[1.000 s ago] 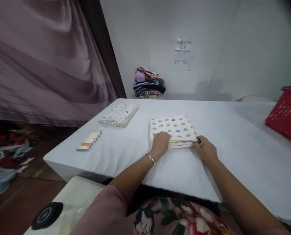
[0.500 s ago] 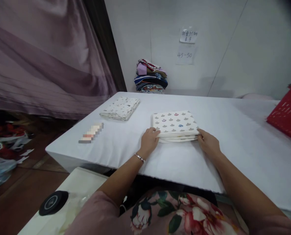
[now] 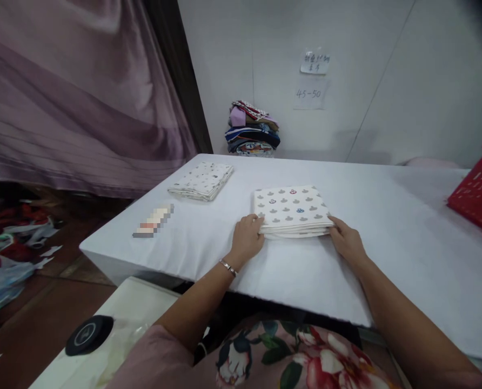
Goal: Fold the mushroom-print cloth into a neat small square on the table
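Note:
A folded white cloth point(image 3: 292, 205) printed with grey, red and blue motifs lies flat on the white-covered table point(image 3: 395, 232). My left hand point(image 3: 247, 237) pinches its near left corner, thumb on top. At the near right corner, my right hand point(image 3: 346, 237) grips the layered edge between thumb and fingers. Several folded layers show along the near side. Further left rests a second folded white cloth point(image 3: 202, 181) with small dark prints, apart from both hands.
A blurred-out flat object point(image 3: 154, 220) lies near the table's left edge. Folded fabrics point(image 3: 252, 129) are stacked behind the table by the wall. A red basket point(image 3: 478, 192) stands at the right. A black round object point(image 3: 89, 335) sits on a pale surface at lower left.
The view has shifted slightly. Both hands stay at the cloth's near corners, and its near edge layers look a little more even and flatter.

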Demonstrator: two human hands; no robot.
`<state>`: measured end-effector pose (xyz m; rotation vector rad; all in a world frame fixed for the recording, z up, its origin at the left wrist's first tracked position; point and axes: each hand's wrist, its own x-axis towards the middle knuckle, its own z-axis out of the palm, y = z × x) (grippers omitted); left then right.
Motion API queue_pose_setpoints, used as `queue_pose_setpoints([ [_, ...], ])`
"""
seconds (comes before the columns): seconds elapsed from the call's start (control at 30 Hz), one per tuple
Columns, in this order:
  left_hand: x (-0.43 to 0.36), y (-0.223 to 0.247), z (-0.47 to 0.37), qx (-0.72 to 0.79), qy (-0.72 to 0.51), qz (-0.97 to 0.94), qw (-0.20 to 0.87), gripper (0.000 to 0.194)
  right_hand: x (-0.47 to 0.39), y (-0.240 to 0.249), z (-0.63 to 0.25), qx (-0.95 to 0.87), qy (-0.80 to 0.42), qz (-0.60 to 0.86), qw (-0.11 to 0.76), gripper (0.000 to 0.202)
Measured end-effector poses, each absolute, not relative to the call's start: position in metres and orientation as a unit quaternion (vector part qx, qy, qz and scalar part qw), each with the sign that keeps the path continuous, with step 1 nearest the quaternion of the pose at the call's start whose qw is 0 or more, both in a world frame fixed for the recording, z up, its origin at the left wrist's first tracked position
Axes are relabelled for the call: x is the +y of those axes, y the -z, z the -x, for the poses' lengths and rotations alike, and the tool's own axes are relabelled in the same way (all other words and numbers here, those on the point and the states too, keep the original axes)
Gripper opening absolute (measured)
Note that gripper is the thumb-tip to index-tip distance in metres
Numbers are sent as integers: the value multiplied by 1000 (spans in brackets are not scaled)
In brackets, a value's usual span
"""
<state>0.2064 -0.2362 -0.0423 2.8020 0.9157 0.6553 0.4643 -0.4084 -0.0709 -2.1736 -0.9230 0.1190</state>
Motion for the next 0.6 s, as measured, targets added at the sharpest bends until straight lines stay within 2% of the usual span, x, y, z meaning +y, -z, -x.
queue_pose_setpoints([
  [0.1,-249,41,-216,255,-234,-938,0,54,-402,65,-466,-346,-102,795,488,49],
  [0.17,-256,44,-228,220,-228,-948,-14,60,-398,55,-465,-331,-139,772,525,50],
  [0.37,-262,52,-260,218,-219,-951,-20,61,-391,21,-465,-327,-175,743,557,49],
  [0.6,-255,45,-260,221,-220,-950,1,42,-384,3,-474,-325,-236,714,574,39],
])
